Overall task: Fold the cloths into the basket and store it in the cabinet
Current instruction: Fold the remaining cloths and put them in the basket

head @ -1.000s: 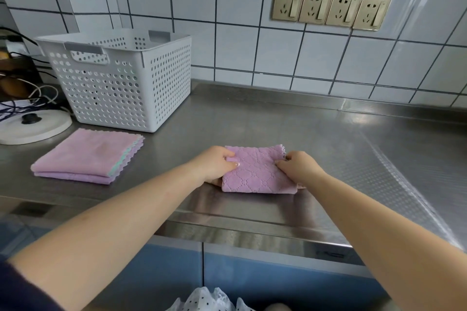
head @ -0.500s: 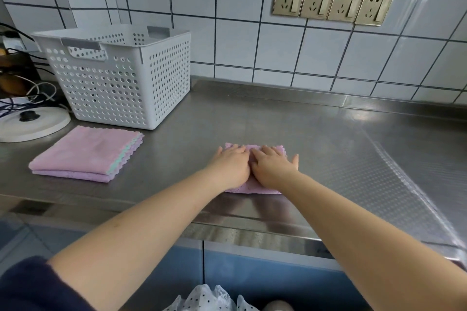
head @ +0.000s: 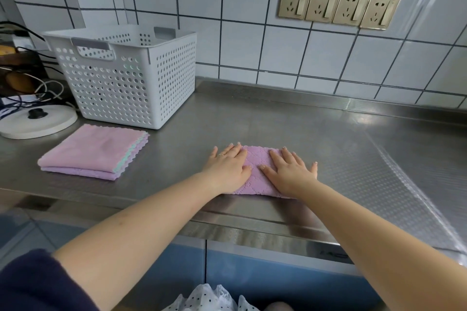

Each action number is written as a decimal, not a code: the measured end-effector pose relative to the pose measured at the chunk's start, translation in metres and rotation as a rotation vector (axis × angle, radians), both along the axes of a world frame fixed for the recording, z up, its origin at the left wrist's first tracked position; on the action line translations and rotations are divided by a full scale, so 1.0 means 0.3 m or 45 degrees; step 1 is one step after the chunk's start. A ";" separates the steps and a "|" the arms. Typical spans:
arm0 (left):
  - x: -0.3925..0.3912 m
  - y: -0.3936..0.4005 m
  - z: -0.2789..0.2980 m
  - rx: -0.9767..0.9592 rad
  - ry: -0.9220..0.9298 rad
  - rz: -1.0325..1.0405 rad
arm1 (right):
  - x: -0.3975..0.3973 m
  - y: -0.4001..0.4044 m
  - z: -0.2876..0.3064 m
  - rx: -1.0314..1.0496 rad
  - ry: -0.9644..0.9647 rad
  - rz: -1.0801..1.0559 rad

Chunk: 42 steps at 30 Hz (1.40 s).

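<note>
Fingers: straight and spread on both hands, pressed flat on a folded purple cloth [head: 257, 171]; nothing is gripped or pinched.
Left hand [head: 227, 168]: palm down on the left part of the cloth, fingertips reaching just past its far edge; a thin ring shows on one finger.
Right hand [head: 290, 171]: palm down on the right part of the cloth, the little finger lying off the cloth on the bare metal.
Gap between hands: a strip of quilted purple fabric shows between the two thumbs.
Forearms: both bare, reaching in from the bottom of the view; a dark sleeve [head: 38, 283] covers the left upper arm.
Counter [head: 278, 118]: brushed steel, with the cloth lying near its front edge.
Cabinet [head: 265, 275]: blue doors below the counter's front lip, closed.
Folded stack [head: 93, 151]: pink and purple cloths with a green edge showing, lying on the counter well to the left of the hands.
Basket [head: 126, 78]: white plastic with round holes and grey handles, standing upright just behind the folded stack; its inside floor is hidden from view.
Round white base [head: 38, 121]: left of the basket, with cables behind it.
Wall: white tiles with dark grout; four gold sockets [head: 338, 6] in a row, up and to the right.
</note>
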State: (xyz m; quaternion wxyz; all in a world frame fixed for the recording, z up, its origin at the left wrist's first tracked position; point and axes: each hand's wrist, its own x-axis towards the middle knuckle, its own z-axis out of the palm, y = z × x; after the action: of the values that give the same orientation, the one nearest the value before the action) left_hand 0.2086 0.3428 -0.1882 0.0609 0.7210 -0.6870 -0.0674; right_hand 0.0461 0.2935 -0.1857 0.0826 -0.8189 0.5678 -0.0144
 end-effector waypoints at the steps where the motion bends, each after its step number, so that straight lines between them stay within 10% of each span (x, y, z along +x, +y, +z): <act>1: 0.012 0.008 0.001 -0.023 0.032 0.039 | -0.009 0.006 0.009 -0.005 -0.020 -0.028; 17: 0.075 0.095 0.043 -0.192 0.837 0.159 | -0.051 0.083 0.096 0.219 -0.912 -0.125; 26: 0.443 0.266 0.170 -0.356 0.811 0.322 | 0.313 0.156 0.129 0.501 -1.374 -0.017; 42: 0.983 0.448 0.224 -0.342 0.705 0.580 | 0.924 0.257 0.147 0.608 -1.263 0.163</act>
State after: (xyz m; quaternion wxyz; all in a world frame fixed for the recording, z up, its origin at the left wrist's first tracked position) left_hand 0.5034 0.4772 -0.1211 0.3515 0.7953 -0.4694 -0.1538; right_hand 0.3232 0.3707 -0.1415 0.5242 -0.7053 0.3974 -0.2641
